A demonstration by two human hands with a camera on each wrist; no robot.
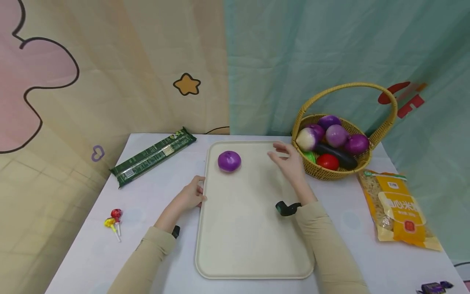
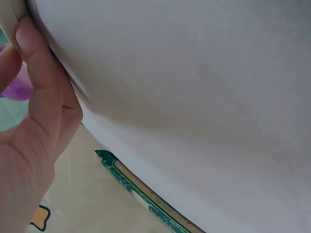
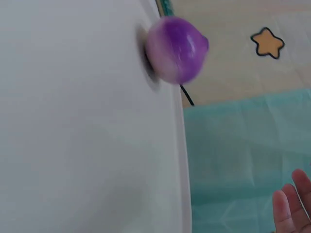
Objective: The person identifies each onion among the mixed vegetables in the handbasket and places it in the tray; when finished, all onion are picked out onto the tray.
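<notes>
Sleeves (image 1: 330, 249) closest in head view, reaching over worktop (image 1: 84, 261). Left hand (image 1: 187, 195): grip clamped on left edge of tray (image 1: 253, 232). Right hand (image 1: 290, 163): grip apart, holding nothing, over tray's far right part, near basket (image 1: 324, 173) of veg (image 1: 336, 136). Onion (image 1: 229, 161) on tray, far left corner. Left wrist: thumb and fingers pinch tray rim; green pack (image 2: 138, 191) beyond. Right wrist: onion by tray's far rim, fingers (image 3: 283, 213) at lower right.

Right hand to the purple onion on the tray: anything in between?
No object there: the head view shows only a bare stretch of the cream tray between the right hand and the purple onion.
</notes>
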